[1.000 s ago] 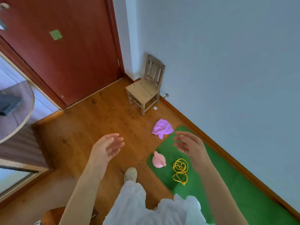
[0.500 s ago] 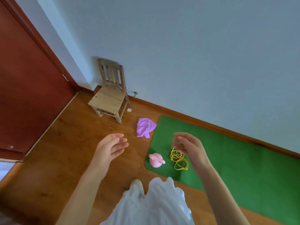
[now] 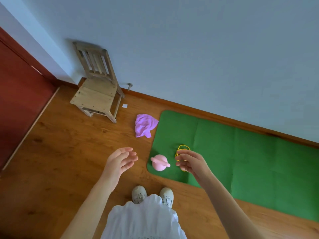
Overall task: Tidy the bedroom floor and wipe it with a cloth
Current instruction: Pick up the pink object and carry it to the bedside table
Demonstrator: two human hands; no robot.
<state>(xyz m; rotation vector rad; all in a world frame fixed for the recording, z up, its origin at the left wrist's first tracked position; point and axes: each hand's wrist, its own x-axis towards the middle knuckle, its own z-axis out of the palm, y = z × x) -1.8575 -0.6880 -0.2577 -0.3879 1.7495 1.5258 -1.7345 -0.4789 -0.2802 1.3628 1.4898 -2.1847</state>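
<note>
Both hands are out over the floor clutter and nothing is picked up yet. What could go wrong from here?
The round pink toy sits at the green floor mat edge, just ahead of the white shoes; a step forward could kick it or trip the person. The tangled yellow cord, partly hidden behind the right hand, might snag fingers. The empty left hand hangs away from the crumpled purple cloth.

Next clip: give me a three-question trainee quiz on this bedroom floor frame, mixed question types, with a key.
1. True or false: the purple cloth lies wholly on the green mat.
2. What lies on the mat beside the yellow cord? A) pink toy B) shoe C) book
3. Fill in: the small wooden chair stands against the ____.

Key: 1 false, it lies mostly on the wooden floor at the mat's edge; 2 A; 3 wall.
</note>
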